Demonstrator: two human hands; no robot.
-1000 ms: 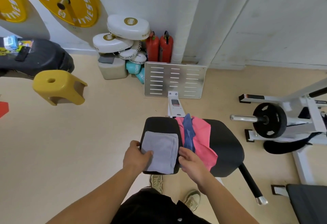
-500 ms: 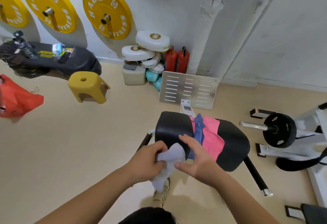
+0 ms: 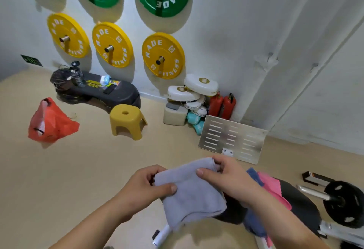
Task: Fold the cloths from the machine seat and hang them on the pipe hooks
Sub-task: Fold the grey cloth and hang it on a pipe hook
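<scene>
A folded grey cloth (image 3: 192, 193) hangs in the air between my hands, in front of the machine seat. My left hand (image 3: 145, 187) pinches its left edge. My right hand (image 3: 226, 178) grips its upper right corner. Behind my right arm the black machine seat (image 3: 301, 205) carries a pink cloth (image 3: 272, 187) and a dark blue cloth (image 3: 254, 174) lying across it. The white pipe (image 3: 279, 51) runs up the wall at the right, with two small hooks (image 3: 270, 54) sticking out of it.
A yellow stool (image 3: 128, 120) and a red bag (image 3: 49, 122) sit on the floor at the left. White pads, two red extinguishers (image 3: 222, 105) and a slotted metal footplate (image 3: 232, 138) stand by the wall. Yellow and green weight plates hang above. A black plate on a bar (image 3: 342, 201) is at the right.
Both hands lifted the grey cloth off the seat and raised it. My view tilted upward and turned left, bringing the wall plates and pipe hooks into sight.
</scene>
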